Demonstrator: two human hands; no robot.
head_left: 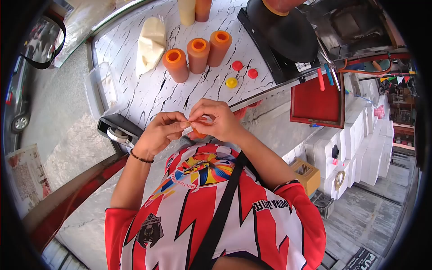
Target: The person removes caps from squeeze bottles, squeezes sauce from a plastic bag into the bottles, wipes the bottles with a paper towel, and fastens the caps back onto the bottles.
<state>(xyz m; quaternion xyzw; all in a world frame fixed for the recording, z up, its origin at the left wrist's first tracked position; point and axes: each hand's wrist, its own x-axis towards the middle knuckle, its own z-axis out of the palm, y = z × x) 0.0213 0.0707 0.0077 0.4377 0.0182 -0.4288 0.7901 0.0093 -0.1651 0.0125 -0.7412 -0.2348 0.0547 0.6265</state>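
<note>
In front of my chest both hands meet, fingertips pinched together. My left hand (161, 130), with a dark beaded bracelet at the wrist, and my right hand (217, 119) grip a small plastic packet (198, 133) between them. It looks clear with something orange inside; my fingers hide much of it. Beyond the hands, three sauce bottles (198, 56) with uncapped orange tops stand on the marble-patterned table (128, 87). Two red caps (237, 65) and a yellow cap (231, 83) lie to their right. Near my left hand sits a black tape dispenser (119, 129).
A cream-coloured bag (151, 44) lies left of the bottles, and a clear plastic container (101, 87) is at the table's left edge. More bottles (186, 11) stand at the back. A large black appliance (281, 33) occupies the right side. White boxes (326, 148) are stacked at right.
</note>
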